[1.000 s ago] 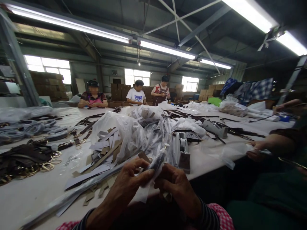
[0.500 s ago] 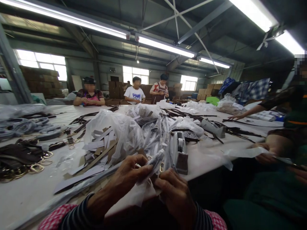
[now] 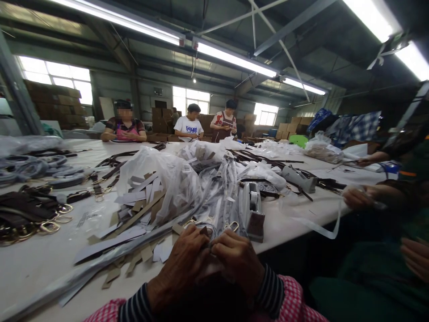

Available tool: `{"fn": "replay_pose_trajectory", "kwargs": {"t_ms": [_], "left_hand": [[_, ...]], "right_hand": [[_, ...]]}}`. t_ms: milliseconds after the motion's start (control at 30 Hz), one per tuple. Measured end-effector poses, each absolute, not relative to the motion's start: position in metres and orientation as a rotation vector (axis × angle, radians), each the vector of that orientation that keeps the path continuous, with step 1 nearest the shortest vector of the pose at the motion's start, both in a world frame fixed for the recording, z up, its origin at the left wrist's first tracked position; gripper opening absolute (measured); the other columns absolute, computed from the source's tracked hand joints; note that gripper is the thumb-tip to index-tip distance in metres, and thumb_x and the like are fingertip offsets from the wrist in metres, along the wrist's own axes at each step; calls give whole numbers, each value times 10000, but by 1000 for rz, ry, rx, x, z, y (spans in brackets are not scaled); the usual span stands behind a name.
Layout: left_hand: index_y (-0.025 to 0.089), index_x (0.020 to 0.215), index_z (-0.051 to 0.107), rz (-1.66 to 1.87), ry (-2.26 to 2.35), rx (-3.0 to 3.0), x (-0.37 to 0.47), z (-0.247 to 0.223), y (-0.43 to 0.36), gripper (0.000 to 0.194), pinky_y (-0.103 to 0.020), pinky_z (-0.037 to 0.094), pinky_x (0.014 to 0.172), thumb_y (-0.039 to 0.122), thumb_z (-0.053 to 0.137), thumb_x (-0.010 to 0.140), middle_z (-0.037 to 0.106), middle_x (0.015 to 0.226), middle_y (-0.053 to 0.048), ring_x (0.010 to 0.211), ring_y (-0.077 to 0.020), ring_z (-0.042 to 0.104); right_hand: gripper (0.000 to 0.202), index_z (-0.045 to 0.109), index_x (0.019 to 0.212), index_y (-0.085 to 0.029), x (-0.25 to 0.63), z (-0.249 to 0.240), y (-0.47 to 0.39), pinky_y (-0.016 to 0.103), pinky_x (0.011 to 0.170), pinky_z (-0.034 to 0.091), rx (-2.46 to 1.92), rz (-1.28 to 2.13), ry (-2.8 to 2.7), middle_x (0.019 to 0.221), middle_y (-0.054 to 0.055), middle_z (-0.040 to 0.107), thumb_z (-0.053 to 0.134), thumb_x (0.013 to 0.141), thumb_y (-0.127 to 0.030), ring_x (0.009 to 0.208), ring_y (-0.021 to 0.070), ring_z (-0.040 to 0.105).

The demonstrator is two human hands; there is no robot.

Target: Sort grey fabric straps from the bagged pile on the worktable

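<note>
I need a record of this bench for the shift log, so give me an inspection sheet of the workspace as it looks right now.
Surface: long white table, crowded.
Job's things: small wrapped strap piece pinched between both hands at the table's near edge; metal rings show just above it.
Clutter: card strips, clear plastic bags, dark straps with gold rings, tape dispenser.
Hands: left hand and right hand closed together on the piece.
Cables: nothing seen.
Surroundings: three people work at the far side; another person's hand at right pulls a clear strip; cardboard boxes stacked behind.
</note>
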State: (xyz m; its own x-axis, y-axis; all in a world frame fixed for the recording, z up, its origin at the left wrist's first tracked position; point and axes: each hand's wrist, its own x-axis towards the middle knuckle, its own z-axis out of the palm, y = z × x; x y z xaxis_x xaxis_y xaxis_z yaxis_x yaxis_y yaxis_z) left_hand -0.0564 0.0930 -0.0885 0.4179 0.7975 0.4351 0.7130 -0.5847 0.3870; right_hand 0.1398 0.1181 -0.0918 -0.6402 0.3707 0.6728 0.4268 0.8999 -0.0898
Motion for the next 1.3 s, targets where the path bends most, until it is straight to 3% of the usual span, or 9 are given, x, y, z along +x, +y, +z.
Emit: {"fn": "replay_pose_trajectory", "kwargs": {"t_ms": [200, 300, 400, 533, 667, 767, 933, 1100, 1300], "left_hand": [[208, 936, 652, 992, 1309, 2358, -65, -92, 91, 195, -411, 431, 784, 149, 467, 945, 667, 910, -67, 881, -275, 580], [217, 1039, 565, 1109, 1317, 2202, -62, -92, 88, 147, -384, 459, 756, 172, 487, 923, 670, 960, -68, 855, -255, 611], [236, 1117, 462, 1229, 1254, 2066, -59, -91, 85, 226, -346, 474, 707, 174, 497, 903, 658, 947, -42, 786, -221, 628], [243, 1123, 442, 1260, 1291, 2008, -57, -90, 82, 309, -353, 493, 731, 153, 544, 845, 640, 960, -35, 830, -227, 634], [224, 1252, 467, 1186, 1431, 2122, -60, -85, 82, 476, -409, 491, 844, 109, 602, 810, 642, 1119, -79, 994, -268, 618], [214, 1054, 633, 945, 1678, 2370, -67, -76, 84, 176, -487, 435, 887, 204, 677, 883, 665, 1082, -83, 1047, -330, 557], [290, 1020, 687, 773, 1598, 2524, -77, -55, 83, 70, -497, 373, 904, 310, 697, 953, 702, 1082, 9, 1093, -313, 510], [231, 959, 678, 893, 1545, 2642, -77, -28, 78, 120, -541, 314, 1034, 115, 675, 925, 717, 1032, -23, 1225, -326, 489], [211, 930, 673, 864, 1418, 2651, -72, -10, 68, 150, -513, 355, 1013, 75, 618, 901, 713, 1028, -46, 1164, -309, 526]], "right_hand": [[114, 733, 759, -200, 130, -58, 140, 246, 677, 397, -899, 332, -2466, 761, -11, 703, 835, 795, -163, 764, 158, 657], [294, 718, 887, -181, 124, -46, 149, 224, 606, 364, -1052, 573, -2402, 711, -52, 675, 906, 663, -154, 669, 137, 627], [461, 725, 990, -186, 120, -40, 157, 212, 582, 352, -1034, 711, -2414, 694, -77, 660, 930, 579, -142, 658, 135, 620], [214, 796, 814, -194, 118, -45, 168, 206, 595, 394, -965, 961, -2436, 688, -55, 705, 874, 630, -118, 678, 145, 651], [140, 767, 661, -161, 115, -52, 173, 204, 570, 396, -966, 964, -2379, 655, -37, 711, 868, 602, -84, 647, 141, 653], [150, 745, 614, -158, 114, -48, 171, 202, 588, 389, -894, 905, -2384, 649, -45, 690, 838, 615, -41, 653, 120, 636], [132, 761, 654, -149, 112, -23, 160, 194, 582, 381, -758, 793, -2363, 654, -44, 688, 802, 673, -25, 622, 98, 619], [141, 777, 704, -145, 114, 11, 156, 180, 626, 424, -613, 695, -2482, 688, -20, 734, 765, 722, -6, 661, 111, 674], [131, 799, 853, -134, 119, 52, 146, 195, 650, 423, -563, 453, -2860, 791, 27, 778, 723, 802, -40, 707, 127, 703]]}}
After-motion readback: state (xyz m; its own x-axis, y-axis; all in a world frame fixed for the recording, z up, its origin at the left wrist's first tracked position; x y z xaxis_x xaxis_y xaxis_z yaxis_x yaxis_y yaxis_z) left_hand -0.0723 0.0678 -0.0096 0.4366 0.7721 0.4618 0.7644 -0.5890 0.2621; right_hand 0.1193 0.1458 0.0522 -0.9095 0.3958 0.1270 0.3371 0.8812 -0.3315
